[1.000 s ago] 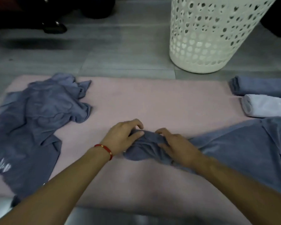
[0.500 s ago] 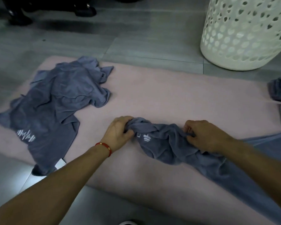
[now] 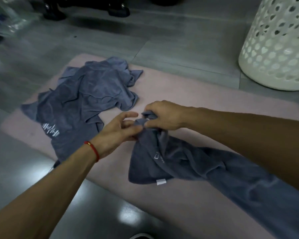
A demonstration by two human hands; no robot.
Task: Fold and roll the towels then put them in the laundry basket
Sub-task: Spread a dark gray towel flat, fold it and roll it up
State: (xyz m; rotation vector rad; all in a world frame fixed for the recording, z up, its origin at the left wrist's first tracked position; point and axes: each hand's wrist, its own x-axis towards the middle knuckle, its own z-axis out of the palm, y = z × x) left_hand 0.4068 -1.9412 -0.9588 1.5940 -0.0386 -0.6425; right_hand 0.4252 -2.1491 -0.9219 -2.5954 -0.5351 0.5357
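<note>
A long blue-grey towel lies crumpled across the pink mat, running off to the lower right. My right hand grips its raised upper corner with curled fingers. My left hand, with a red band on the wrist, pinches the same bunched corner from the left between thumb and fingers, its index finger stretched out. A second blue-grey towel with a white zigzag print lies in a crumpled heap on the mat's left part. The white perforated laundry basket stands on the floor at the upper right.
Grey tiled floor surrounds the mat. Dark shoes and chair bases stand at the top edge. A clear plastic bag lies at the far upper left. A small white label hangs from the held towel's lower edge.
The view has swung left, so the rolled towels at the right are out of sight. My hands have come together and lifted the towel's corner off the mat; the towel hangs more stretched.
</note>
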